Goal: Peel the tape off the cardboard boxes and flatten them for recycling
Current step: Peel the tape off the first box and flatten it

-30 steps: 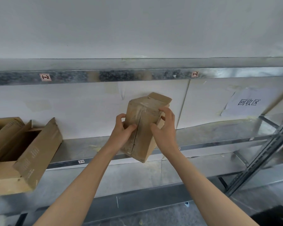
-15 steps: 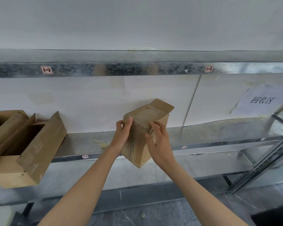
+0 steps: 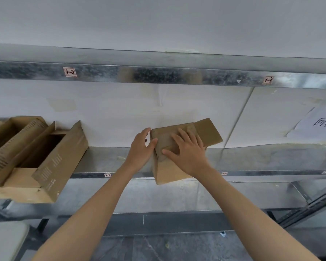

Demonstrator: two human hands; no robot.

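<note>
Shelf [image 3: 105,161]: galvanised metal, spans the view from 9 to 3 o'clock.
Open boxes [image 3: 60,162]: two large cartons at 9 o'clock, lying on the shelf with their flaps open.
Small box [image 3: 169,174]: at centre, tilted, in front of the shelf's front lip. Whether it touches the shelf cannot be told.
End flap [image 3: 207,132]: stands open toward 2 o'clock.
Right hand [image 3: 186,153]: fingers straight and spread, palm pressed flat on the box's upper face; it encloses nothing.
Left hand [image 3: 141,153]: thumb and fingers pinch the box's edge at 9 o'clock.
Handling, judged: light and thin-walled, creases readily, stiff only along the corners. Take hold at edges and flaps; press panel centres to collapse it.
</note>
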